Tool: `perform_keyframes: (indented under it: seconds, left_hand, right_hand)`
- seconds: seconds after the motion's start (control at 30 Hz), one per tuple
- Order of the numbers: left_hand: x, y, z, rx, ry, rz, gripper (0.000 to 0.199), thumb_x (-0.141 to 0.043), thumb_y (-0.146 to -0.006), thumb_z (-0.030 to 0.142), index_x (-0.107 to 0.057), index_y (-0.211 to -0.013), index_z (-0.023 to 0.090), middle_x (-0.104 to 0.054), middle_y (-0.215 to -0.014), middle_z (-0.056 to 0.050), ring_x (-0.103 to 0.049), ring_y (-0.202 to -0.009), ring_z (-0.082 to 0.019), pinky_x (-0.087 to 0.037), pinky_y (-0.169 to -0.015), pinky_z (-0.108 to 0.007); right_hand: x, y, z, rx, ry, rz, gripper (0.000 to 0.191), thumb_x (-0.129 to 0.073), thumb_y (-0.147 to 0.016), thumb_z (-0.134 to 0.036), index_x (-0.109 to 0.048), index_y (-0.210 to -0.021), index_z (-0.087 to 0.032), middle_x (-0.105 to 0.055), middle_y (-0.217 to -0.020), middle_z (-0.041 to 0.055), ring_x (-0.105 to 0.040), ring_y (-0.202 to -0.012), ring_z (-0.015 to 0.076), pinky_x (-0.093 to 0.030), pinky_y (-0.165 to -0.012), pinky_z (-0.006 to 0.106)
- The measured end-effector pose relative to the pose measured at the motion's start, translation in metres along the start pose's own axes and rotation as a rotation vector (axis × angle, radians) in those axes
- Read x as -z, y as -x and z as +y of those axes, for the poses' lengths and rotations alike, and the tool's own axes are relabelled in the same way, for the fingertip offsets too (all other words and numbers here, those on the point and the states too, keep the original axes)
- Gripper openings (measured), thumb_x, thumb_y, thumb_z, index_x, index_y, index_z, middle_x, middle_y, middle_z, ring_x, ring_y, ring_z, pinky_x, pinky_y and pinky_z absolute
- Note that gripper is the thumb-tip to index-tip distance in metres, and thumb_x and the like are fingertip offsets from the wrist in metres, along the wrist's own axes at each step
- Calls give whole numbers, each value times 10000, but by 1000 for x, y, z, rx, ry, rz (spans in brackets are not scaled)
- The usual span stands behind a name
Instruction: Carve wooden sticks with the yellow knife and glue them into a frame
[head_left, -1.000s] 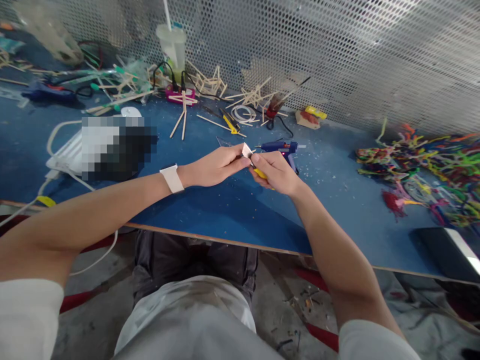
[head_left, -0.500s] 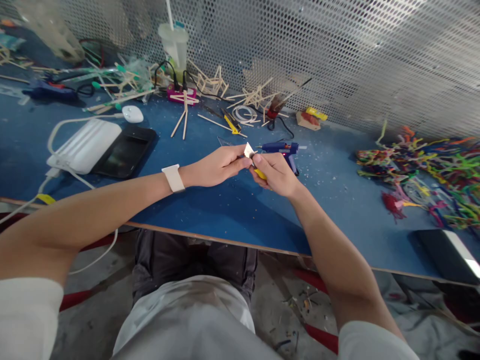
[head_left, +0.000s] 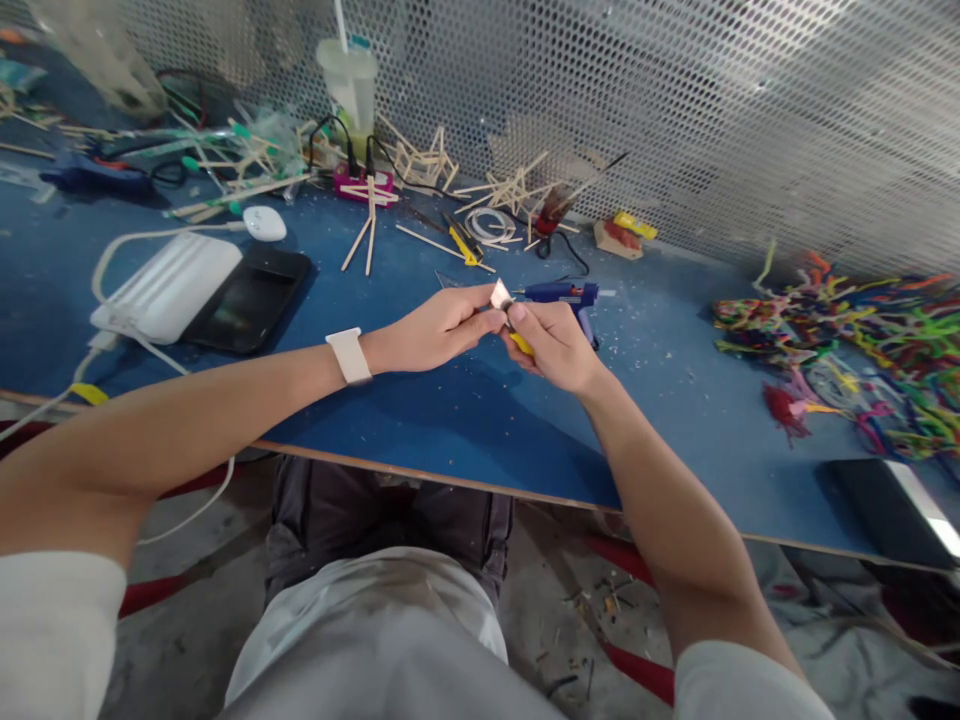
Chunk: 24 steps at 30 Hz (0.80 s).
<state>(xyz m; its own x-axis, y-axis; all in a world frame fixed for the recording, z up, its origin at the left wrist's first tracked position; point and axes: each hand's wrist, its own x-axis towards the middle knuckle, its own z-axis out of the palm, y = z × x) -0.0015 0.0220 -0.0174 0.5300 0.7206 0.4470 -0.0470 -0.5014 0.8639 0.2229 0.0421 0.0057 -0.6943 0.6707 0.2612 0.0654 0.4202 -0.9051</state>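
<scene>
My left hand (head_left: 457, 325) pinches a small pale flat piece (head_left: 500, 294) between thumb and fingers, above the middle of the blue table. My right hand (head_left: 555, 345) is closed around a yellow-handled cutter (head_left: 520, 343), most of it hidden by the fingers. Its dark tip meets the pale piece where the fingertips of both hands come together. Just behind the right hand lies a blue glue gun (head_left: 562, 293) on its side.
Behind the hands lie a yellow-and-black utility knife (head_left: 463, 240), wooden stick frames (head_left: 424, 160) and a pink power adapter (head_left: 364, 188). A phone (head_left: 251, 300) and white power bank (head_left: 169, 288) sit left. Colourful pipe cleaners (head_left: 862, 350) are piled right. A perforated metal panel (head_left: 675, 110) stands behind.
Both hands stay together in nearly the same place. The pale piece has tilted slightly at the fingertips, and the view has shifted a little.
</scene>
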Motion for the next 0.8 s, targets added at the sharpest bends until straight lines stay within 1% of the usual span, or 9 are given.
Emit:
perform_keyframes:
  seconds: [0.07, 0.13, 0.23, 0.27, 0.33, 0.4, 0.5, 0.67, 0.8]
  left_hand:
    - [1, 0, 0, 35, 53, -30, 473, -654, -1143, 662, -506, -1016, 231, -389, -626, 103, -339, -488, -89, -277, -483, -253]
    - [3, 0, 0, 85, 144, -57, 352, -673, -1147, 516, -481, -1042, 240, -363, -638, 112, -325, -482, -88, -268, -465, -238]
    - [5, -1, 3, 151, 267, -55, 174, -601, -1098, 261, -437, -1041, 256, -355, -655, 113, -306, -492, -93, -263, -468, -220]
    - [5, -2, 3, 159, 281, -49, 155, -573, -1073, 209, -431, -1030, 256, -359, -661, 111, -297, -501, -93, -259, -476, -218]
    - [5, -3, 3, 137, 264, -30, 136, -538, -1046, 159, -444, -1005, 248, -374, -679, 98, -296, -530, -95, -268, -499, -220]
    - [5, -5, 3, 70, 197, 1, 107, -522, -1057, 155, -488, -987, 228, -401, -706, 75, -332, -575, -102, -309, -541, -232]
    - [8, -6, 1, -22, 39, 58, 140, -514, -1103, 196, -538, -967, 213, -449, -740, 40, -396, -641, -125, -365, -610, -258]
    - [15, -5, 0, -26, -259, 56, 158, -555, -1118, 247, -544, -963, 222, -514, -752, 24, -453, -680, -154, -372, -662, -293]
    - [16, -3, -1, -59, -330, 33, 254, -535, -1176, 382, -532, -973, 228, -508, -726, 30, -459, -657, -159, -378, -663, -305]
  right_hand:
    - [0, 0, 0, 10, 12, -9, 671, -572, -1173, -729, -554, -728, -227, -442, -505, -71, -390, -405, 72, -287, -407, 245]
    - [0, 0, 1, 12, 28, -22, 673, -563, -1181, -719, -557, -726, -224, -449, -505, -68, -391, -406, 70, -279, -411, 248]
    - [-3, -1, 1, 10, 59, -21, 678, -553, -1181, -727, -569, -732, -219, -465, -518, -63, -395, -416, 70, -286, -420, 251]
    - [-4, -1, 1, 11, 69, -13, 681, -551, -1180, -731, -570, -733, -218, -472, -524, -60, -403, -422, 71, -295, -424, 251]
    - [-6, 0, 1, 16, 79, -1, 687, -549, -1178, -738, -571, -730, -218, -479, -531, -57, -415, -429, 74, -307, -430, 252]
    - [-5, 0, 2, 18, 86, 7, 690, -546, -1177, -743, -571, -728, -220, -473, -521, -60, -410, -425, 77, -304, -431, 255]
    - [-2, 0, 2, 15, 108, 20, 689, -537, -1178, -748, -576, -732, -224, -454, -494, -65, -394, -414, 83, -294, -432, 263]
    - [0, 0, 2, -21, 136, 59, 702, -543, -1149, -798, -588, -739, -231, -458, -502, -56, -409, -422, 98, -295, -423, 276]
    - [-1, 0, 2, -42, 105, 76, 701, -559, -1135, -813, -583, -742, -234, -455, -497, -60, -406, -419, 98, -297, -414, 272]
